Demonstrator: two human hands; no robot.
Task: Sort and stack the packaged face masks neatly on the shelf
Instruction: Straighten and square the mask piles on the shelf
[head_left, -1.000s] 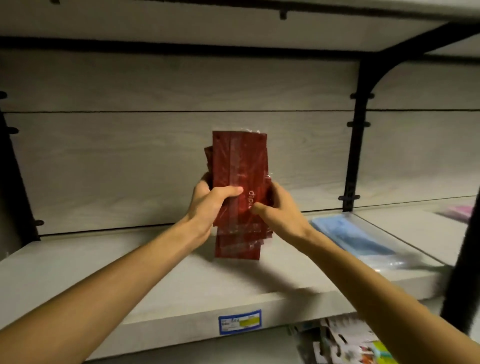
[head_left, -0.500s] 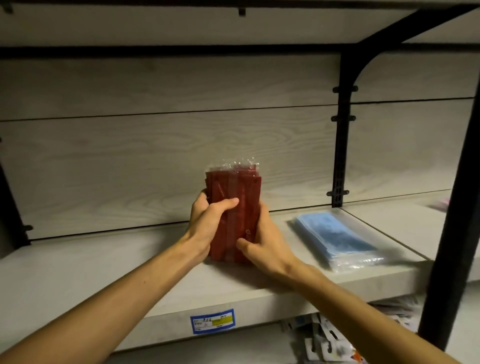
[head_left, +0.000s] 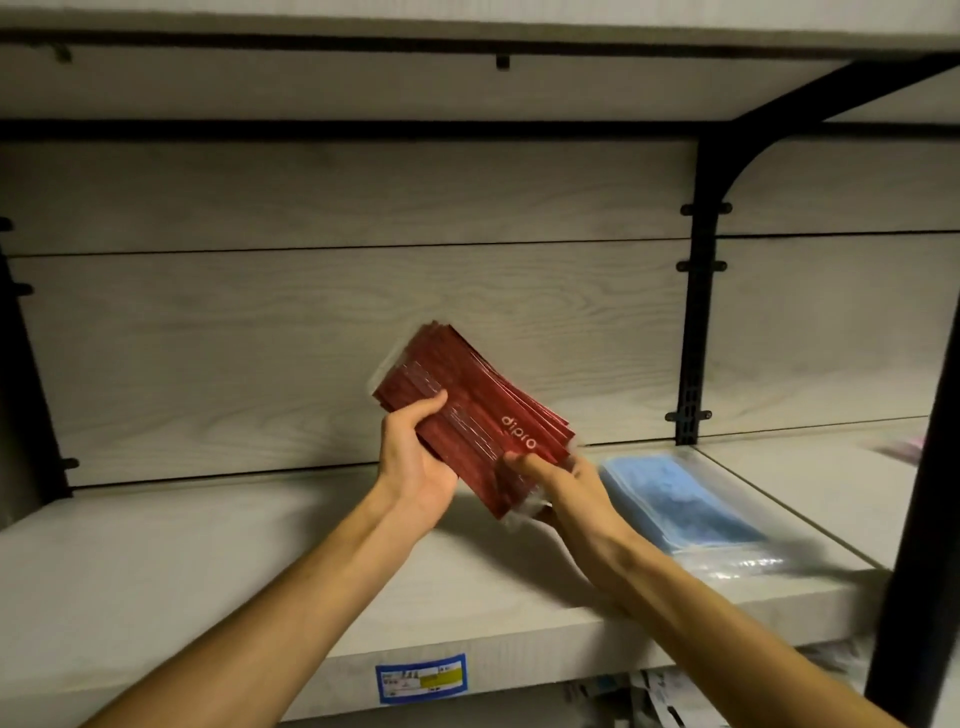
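- The left hand (head_left: 415, 467) and right hand (head_left: 566, 491) together hold a bundle of red packs (head_left: 470, 418) above the shelf (head_left: 208, 561), clear of its surface.
- The red packs are flat, rectangular, glossy sleeves, fanned slightly so their thin edges show as stepped layers along the upper right side. The bundle is tilted, its long axis running from upper left to lower right. White letters on the top pack read "dipro". Clear plastic film sticks out at the bundle's upper left and lower corners.
- Left hand: the thumb lies across the front face near the left edge, and the palm cups the bundle from behind, so the grip is clamped on the packs; the other fingers are hidden behind them.
- Right hand: the thumb presses on the front face near the lower end, and the fingers curl round behind the right edge, pinching the bundle.
- The shelf is a pale board with a faint wood grain, matt; the back panel (head_left: 311, 322) has the same grain.
- A stack of blue packs (head_left: 670, 501) in clear, shiny wrapping lies flat on the shelf just right of the right hand.
- A black metal bracket (head_left: 698, 291), curved at the top, stands behind the blue packs.
- A blue-bordered label (head_left: 421, 678) sits on the shelf's front edge.
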